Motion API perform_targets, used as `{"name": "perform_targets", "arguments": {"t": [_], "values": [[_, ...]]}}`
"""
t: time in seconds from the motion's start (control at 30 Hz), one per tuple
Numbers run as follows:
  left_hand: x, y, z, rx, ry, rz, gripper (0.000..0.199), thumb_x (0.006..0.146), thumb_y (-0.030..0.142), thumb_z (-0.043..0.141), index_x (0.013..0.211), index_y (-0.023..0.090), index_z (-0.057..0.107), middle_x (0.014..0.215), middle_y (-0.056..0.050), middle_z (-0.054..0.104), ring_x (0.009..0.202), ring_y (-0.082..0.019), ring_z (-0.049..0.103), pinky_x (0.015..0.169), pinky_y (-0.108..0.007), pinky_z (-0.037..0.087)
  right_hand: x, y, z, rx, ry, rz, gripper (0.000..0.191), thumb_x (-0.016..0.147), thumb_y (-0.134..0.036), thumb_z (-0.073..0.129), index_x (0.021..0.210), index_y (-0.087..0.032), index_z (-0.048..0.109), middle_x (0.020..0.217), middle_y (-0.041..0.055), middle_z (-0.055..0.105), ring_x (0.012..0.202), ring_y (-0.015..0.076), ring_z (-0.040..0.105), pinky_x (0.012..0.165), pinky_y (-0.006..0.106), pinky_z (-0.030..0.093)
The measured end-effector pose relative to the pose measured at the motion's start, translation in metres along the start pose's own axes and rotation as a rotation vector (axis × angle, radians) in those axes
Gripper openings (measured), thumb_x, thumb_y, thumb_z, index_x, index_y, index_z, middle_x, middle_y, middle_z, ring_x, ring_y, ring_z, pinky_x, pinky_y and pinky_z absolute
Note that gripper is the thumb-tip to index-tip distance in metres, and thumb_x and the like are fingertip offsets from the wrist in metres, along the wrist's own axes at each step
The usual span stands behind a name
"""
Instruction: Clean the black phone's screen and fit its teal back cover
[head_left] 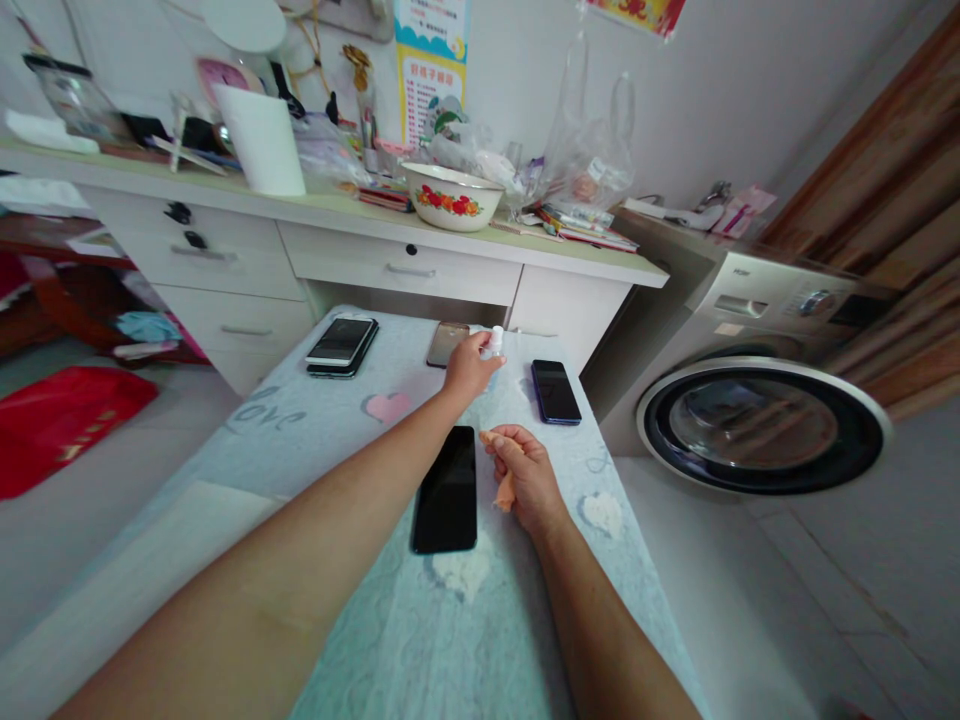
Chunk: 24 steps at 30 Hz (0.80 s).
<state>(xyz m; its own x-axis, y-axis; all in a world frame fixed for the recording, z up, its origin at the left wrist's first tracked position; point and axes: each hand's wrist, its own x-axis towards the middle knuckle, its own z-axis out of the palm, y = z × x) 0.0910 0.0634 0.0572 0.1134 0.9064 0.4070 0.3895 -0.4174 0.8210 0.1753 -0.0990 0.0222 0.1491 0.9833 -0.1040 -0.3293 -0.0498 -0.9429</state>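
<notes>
My left hand (470,368) reaches toward the far part of the cloth-covered table (360,600), its fingers closed around a small clear bottle with a white cap (496,340). An orange cloth (507,490) is gripped in my right hand (525,472), with its ends poking out of the fist. Between my forearms lies a large black smartphone (448,500), screen up, just left of the right hand. Another dark phone (556,391) rests to the right of the bottle. Behind my left hand, a phone case or phone (447,344) is partly covered.
Stacked phones (342,345) lie at the table's far left. Beyond stands a white desk (405,270) bearing a floral enamel bowl (454,198), a paper roll (262,142) and plastic bags (592,160). A washing machine (750,330) with a round door is at right; a red bag (71,425) lies on the floor.
</notes>
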Motion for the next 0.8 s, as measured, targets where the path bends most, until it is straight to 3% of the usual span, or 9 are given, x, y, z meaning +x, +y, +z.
{"name": "perform_targets", "arguments": {"t": [0.23, 0.4, 0.57, 0.7, 0.8], "values": [[0.002, -0.007, 0.006, 0.047, -0.020, -0.009, 0.033, 0.072, 0.026, 0.068, 0.104, 0.017, 0.065, 0.098, -0.005, 0.070, 0.086, -0.018, 0.061, 0.081, -0.030, 0.047, 0.002, 0.005, -0.001, -0.135, -0.034, -0.041, 0.032, 0.073, -0.045, 0.072, 0.090, -0.018, 0.070, 0.070, -0.0027, 0.060, 0.048, 0.0060, 0.038, 0.045, 0.020, 0.029], [-0.001, -0.016, 0.001, -0.009, -0.044, -0.048, 0.055, 0.070, 0.026, 0.072, 0.121, 0.018, 0.055, 0.120, -0.010, 0.064, 0.101, -0.020, 0.061, 0.090, -0.034, 0.049, 0.003, 0.011, -0.001, -0.263, -0.035, -0.137, 0.032, 0.075, -0.048, 0.071, 0.090, -0.019, 0.071, 0.074, -0.0001, 0.066, 0.062, 0.0130, 0.055, 0.055, 0.024, 0.041], [-0.023, -0.020, -0.028, 0.173, 0.007, -0.127, 0.048, 0.078, 0.019, 0.061, 0.124, 0.013, 0.052, 0.121, -0.014, 0.062, 0.110, -0.023, 0.060, 0.096, -0.038, 0.047, 0.006, 0.019, -0.001, -0.313, -0.071, -0.203, 0.031, 0.078, -0.049, 0.067, 0.093, -0.021, 0.068, 0.085, 0.0025, 0.070, 0.073, 0.0171, 0.063, 0.060, 0.026, 0.048], [-0.061, -0.014, -0.061, 0.457, -0.138, -0.164, 0.038, 0.083, 0.018, 0.054, 0.121, 0.012, 0.056, 0.122, -0.016, 0.062, 0.115, -0.026, 0.058, 0.102, -0.041, 0.042, 0.003, 0.022, -0.003, -0.454, -0.066, -0.199, 0.032, 0.084, -0.050, 0.060, 0.099, -0.022, 0.067, 0.081, 0.0019, 0.070, 0.055, 0.0138, 0.057, 0.046, 0.024, 0.043], [-0.095, -0.010, -0.077, 0.636, -0.221, -0.130, 0.035, 0.086, 0.019, 0.049, 0.119, 0.011, 0.057, 0.122, -0.017, 0.062, 0.119, -0.029, 0.055, 0.105, -0.044, 0.039, 0.003, 0.023, -0.005, -0.595, -0.059, -0.298, 0.027, 0.087, -0.045, 0.057, 0.100, -0.024, 0.069, 0.082, 0.0021, 0.070, 0.064, 0.0165, 0.062, 0.052, 0.026, 0.048]]}}
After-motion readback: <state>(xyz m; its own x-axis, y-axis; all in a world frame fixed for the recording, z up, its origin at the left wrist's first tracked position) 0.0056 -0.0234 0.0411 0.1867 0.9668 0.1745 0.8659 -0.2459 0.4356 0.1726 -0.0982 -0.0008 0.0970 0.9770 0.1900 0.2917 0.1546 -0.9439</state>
